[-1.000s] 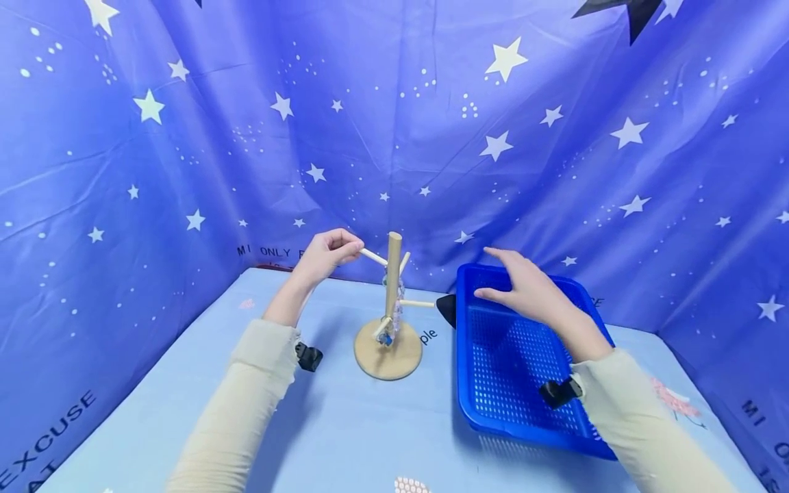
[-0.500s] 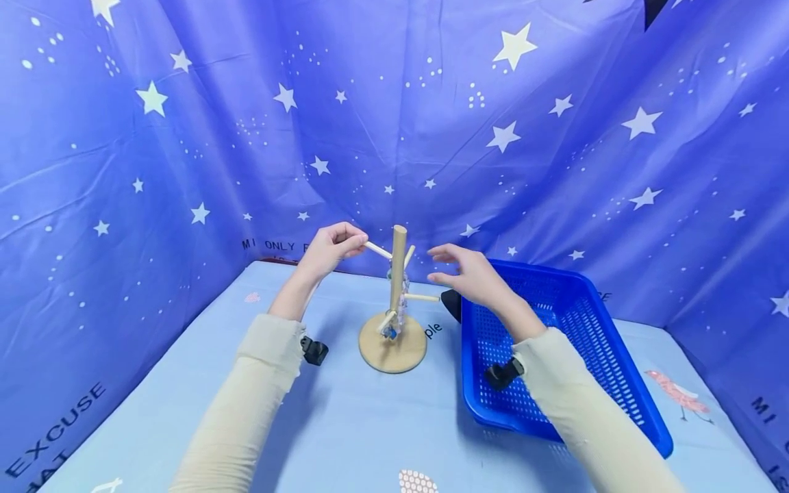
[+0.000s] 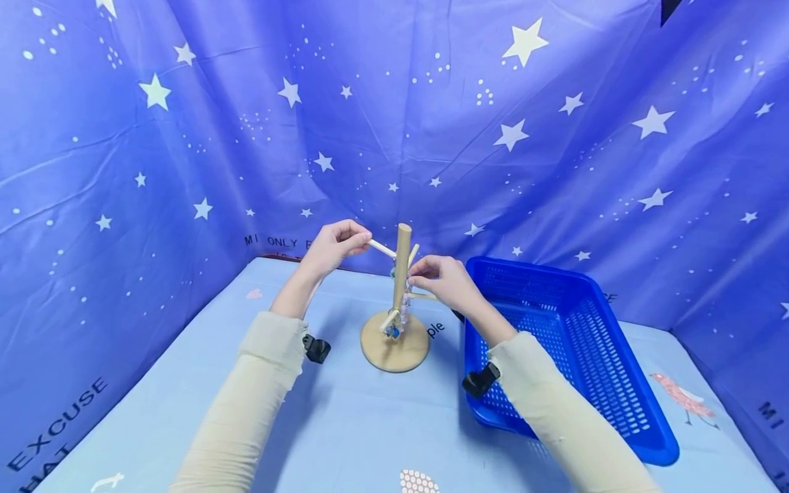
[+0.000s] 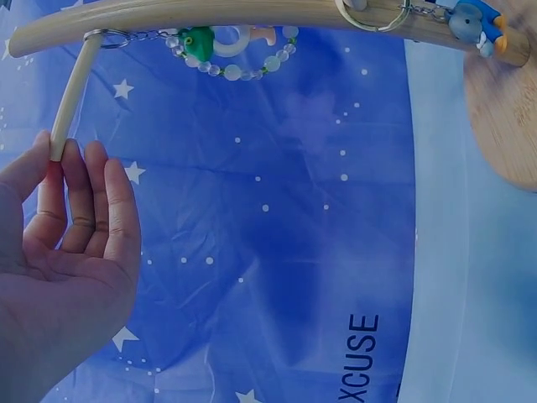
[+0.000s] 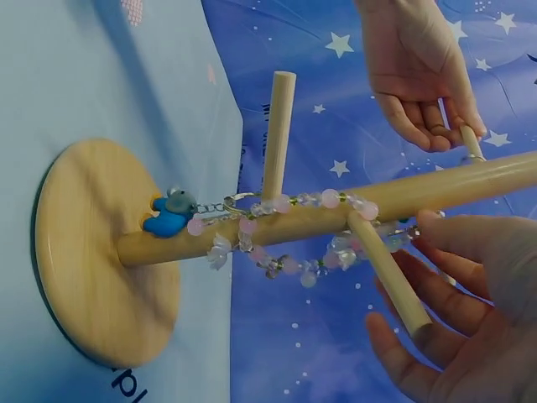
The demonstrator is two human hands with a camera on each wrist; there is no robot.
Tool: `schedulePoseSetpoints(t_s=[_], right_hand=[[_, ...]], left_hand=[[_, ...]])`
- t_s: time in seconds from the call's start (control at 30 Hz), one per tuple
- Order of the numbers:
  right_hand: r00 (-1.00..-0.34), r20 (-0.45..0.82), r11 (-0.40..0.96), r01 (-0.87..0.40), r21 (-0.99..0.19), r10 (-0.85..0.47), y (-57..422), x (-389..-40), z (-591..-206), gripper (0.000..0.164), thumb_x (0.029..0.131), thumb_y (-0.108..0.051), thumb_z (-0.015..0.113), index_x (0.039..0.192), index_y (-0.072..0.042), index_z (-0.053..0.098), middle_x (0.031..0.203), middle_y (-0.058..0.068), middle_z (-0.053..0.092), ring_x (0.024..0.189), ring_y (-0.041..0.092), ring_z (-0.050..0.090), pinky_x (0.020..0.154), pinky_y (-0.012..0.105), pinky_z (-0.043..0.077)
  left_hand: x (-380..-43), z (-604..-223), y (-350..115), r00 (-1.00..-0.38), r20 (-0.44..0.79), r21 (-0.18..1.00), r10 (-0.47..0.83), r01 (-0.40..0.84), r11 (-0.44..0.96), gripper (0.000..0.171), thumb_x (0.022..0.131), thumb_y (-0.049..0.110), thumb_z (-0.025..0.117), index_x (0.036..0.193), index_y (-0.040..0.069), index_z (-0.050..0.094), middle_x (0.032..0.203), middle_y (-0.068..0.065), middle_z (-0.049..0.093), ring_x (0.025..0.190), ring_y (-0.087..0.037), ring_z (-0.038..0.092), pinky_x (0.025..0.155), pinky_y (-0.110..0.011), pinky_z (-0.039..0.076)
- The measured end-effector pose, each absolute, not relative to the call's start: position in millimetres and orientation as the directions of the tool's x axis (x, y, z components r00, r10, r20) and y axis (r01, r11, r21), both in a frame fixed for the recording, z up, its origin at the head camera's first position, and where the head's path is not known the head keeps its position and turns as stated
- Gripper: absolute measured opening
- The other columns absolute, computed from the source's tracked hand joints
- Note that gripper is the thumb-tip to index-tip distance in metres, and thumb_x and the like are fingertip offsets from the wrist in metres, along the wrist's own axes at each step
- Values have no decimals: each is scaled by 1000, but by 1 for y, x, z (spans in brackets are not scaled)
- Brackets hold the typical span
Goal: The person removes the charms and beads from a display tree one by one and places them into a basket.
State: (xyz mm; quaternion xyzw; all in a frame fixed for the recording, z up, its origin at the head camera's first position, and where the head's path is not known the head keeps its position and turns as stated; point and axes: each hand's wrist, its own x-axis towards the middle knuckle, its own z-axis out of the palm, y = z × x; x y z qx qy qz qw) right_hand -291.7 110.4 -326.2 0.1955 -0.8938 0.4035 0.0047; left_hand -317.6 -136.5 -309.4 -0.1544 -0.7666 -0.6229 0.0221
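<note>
A wooden stand (image 3: 403, 241) with side pegs rises from a round base (image 3: 376, 352). My left hand (image 3: 333, 248) pinches the tip of an upper peg (image 4: 72, 101) between thumb and fingers. At that peg's root hangs a ring and chain with a green figure (image 4: 197, 44) and a loop of clear beads (image 4: 233, 72). My right hand (image 5: 482, 290) has thumb and index at those beads, its other fingers spread behind a second peg (image 5: 390, 273). A pink beaded bracelet (image 5: 330, 198) hangs from that peg. Lower down, a keyring with a blue elephant figure (image 5: 166, 221) hangs on another peg.
To the stand's right, a blue perforated basket (image 3: 616, 383) sits on the light blue tablecloth (image 3: 357, 438), partly beneath my right forearm. Purple-blue star curtains (image 3: 370, 123) enclose the table's back and sides. Each wrist wears a small black camera (image 3: 317, 349).
My right hand has moved left from over the basket to the stand, its thumb and index coming together at the beads. The left hand keeps its pinch on the peg. The head view has shifted slightly.
</note>
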Motion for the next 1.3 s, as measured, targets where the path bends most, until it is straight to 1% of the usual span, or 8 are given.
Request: schedulePoseSetpoints(t_s=[0.13, 0.37, 0.6, 0.83, 1.0, 1.1, 1.23, 1.3], right_hand=[[-929, 196, 592, -353, -724, -313, 107, -291, -329, 12, 94, -18, 69, 101, -9, 71, 101, 9, 76, 94, 21, 71, 85, 38, 60], [-938, 203, 558, -331, -761, -280, 106, -294, -330, 13, 95, -19, 68, 101, -7, 70, 101, 12, 75, 95, 26, 71, 81, 35, 61], [-962, 182, 485, -261, -835, -206, 108, -300, -331, 18, 97, -18, 66, 105, -2, 69, 107, 17, 74, 99, 28, 71, 86, 40, 64], [-977, 161, 467, -207, -860, -136, 108, -304, -331, 19, 97, -18, 66, 106, -1, 69, 106, 18, 74, 99, 29, 71, 89, 41, 63], [-981, 162, 470, -192, -861, -104, 107, -307, -331, 19, 97, -17, 66, 106, 0, 70, 104, 19, 74, 95, 29, 72, 88, 43, 63], [-982, 164, 474, -188, -860, -91, 106, -309, -330, 19, 97, -17, 66, 105, 0, 70, 103, 18, 74, 93, 27, 72, 87, 41, 64], [-984, 161, 477, -180, -860, -79, 104, -312, -329, 19, 98, -18, 65, 105, -1, 70, 104, 18, 75, 92, 25, 71, 84, 37, 64], [-985, 159, 476, -173, -862, -71, 103, -314, -328, 19, 98, -18, 65, 106, -1, 70, 104, 17, 75, 92, 24, 71, 84, 36, 64]], left_hand=[[-317, -310, -136, -953, 225, 951, 205, 260, 165, 25, 100, 13, 61, 113, -7, 62, 87, 8, 66, 85, -4, 67, 97, -35, 60], [-315, -311, -136, -955, 222, 957, 196, 252, 143, 21, 99, 12, 61, 111, -6, 62, 87, 9, 65, 84, -3, 67, 91, -25, 61], [-317, -311, -135, -950, 232, 957, 209, 261, 126, 21, 100, 11, 60, 111, -6, 61, 86, 10, 66, 83, -3, 67, 86, -19, 61], [-317, -313, -132, -947, 237, 955, 217, 268, 128, 25, 100, 10, 59, 114, -11, 60, 85, 11, 66, 82, -2, 66, 94, -30, 61], [-317, -313, -131, -945, 245, 954, 217, 276, 122, 27, 100, 9, 59, 115, -13, 59, 83, 11, 66, 81, -1, 66, 94, -30, 61], [-317, -313, -131, -945, 247, 953, 214, 277, 124, 26, 100, 10, 60, 113, -12, 60, 83, 11, 66, 81, -2, 67, 95, -34, 60], [-317, -313, -134, -946, 241, 953, 216, 272, 131, 27, 100, 12, 60, 114, -11, 60, 84, 10, 66, 82, -2, 67, 101, -44, 57], [-317, -312, -135, -948, 236, 954, 215, 268, 134, 28, 100, 13, 61, 115, -11, 60, 85, 9, 66, 83, -3, 67, 101, -45, 56]])
